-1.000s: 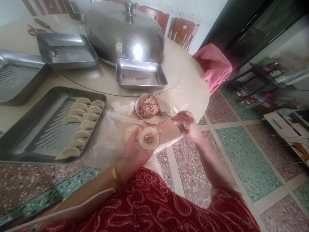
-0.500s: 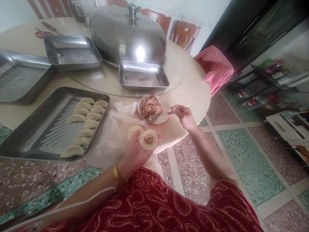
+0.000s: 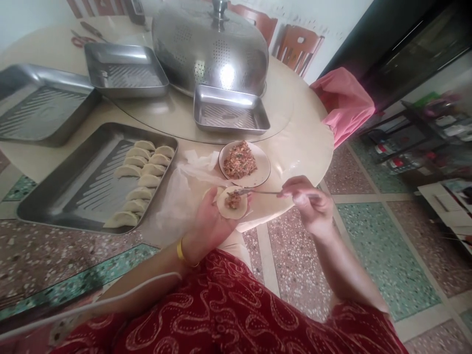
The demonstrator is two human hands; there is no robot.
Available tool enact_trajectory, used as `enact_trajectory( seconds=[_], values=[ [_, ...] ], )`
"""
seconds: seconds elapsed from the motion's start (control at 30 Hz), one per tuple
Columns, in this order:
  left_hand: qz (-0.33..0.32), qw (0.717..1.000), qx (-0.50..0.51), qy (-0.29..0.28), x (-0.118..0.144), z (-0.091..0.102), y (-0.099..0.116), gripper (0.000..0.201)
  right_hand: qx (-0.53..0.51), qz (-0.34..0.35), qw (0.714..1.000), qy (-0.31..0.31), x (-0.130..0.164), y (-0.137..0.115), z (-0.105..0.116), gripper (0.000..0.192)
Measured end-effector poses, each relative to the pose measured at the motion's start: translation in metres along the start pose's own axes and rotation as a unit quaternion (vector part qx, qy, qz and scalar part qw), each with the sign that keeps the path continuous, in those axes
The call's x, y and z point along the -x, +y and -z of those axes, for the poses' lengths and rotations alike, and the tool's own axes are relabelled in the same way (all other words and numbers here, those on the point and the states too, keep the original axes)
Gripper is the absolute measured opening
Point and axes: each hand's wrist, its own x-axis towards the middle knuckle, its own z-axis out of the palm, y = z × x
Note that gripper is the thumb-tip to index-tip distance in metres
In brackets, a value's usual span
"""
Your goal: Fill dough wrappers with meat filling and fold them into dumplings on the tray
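Note:
My left hand (image 3: 208, 226) holds a round dumpling wrapper (image 3: 232, 205) flat on its fingers, with a lump of minced filling on it. My right hand (image 3: 308, 204) grips a metal spoon (image 3: 258, 192) whose tip rests on that filling. Just beyond lies a white plate of minced filling (image 3: 243, 161). A second wrapper (image 3: 216, 192) peeks out behind the held one, over a crumpled plastic sheet (image 3: 184, 191). To the left, a steel tray (image 3: 66, 196) carries several folded dumplings (image 3: 142, 174) in two rows.
Three empty steel trays stand further back: the left tray (image 3: 40, 110), the far tray (image 3: 125, 73) and the small middle tray (image 3: 230, 115). A perforated metal dome cover (image 3: 210, 46) sits behind. A pink cloth (image 3: 344, 101) hangs over a chair at the right. Terrazzo floor lies below the table edge.
My right hand has brought the spoon from the filling plate back to the wrapper in my left hand. The filling lump on the wrapper looks larger. The camera has shifted slightly.

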Motion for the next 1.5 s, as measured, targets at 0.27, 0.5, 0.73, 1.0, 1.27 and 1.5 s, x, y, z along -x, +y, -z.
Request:
enact_trajectory(
  seconds=[0.27, 0.5, 0.73, 1.0, 1.27, 1.5],
  values=[
    [-0.023, 0.999, -0.008, -0.047, 0.002, 0.006, -0.002, 0.05, 0.107, 0.118, 0.987, -0.02, 0.01, -0.026, 0.005, 0.027],
    [-0.047, 0.994, -0.045, -0.092, 0.005, 0.006, -0.003, 0.052, 0.122, 0.11, 0.985, -0.056, 0.02, -0.028, 0.004, 0.028],
    [-0.04, 0.995, -0.03, -0.083, 0.006, 0.004, -0.003, 0.05, 0.171, 0.172, 0.969, -0.043, 0.019, -0.038, 0.008, 0.031],
    [-0.055, 0.997, -0.005, -0.059, 0.001, 0.003, -0.003, 0.046, 0.255, 0.22, 0.938, -0.076, 0.022, -0.047, 0.003, 0.03],
    [-0.04, 0.997, -0.003, -0.061, -0.001, 0.002, -0.001, 0.048, 0.241, 0.212, 0.946, -0.048, 0.021, -0.051, 0.004, 0.027],
    [-0.041, 0.995, -0.023, -0.092, 0.001, 0.005, -0.002, 0.049, 0.209, 0.192, 0.958, -0.039, 0.021, -0.041, -0.001, 0.033]
  ],
)
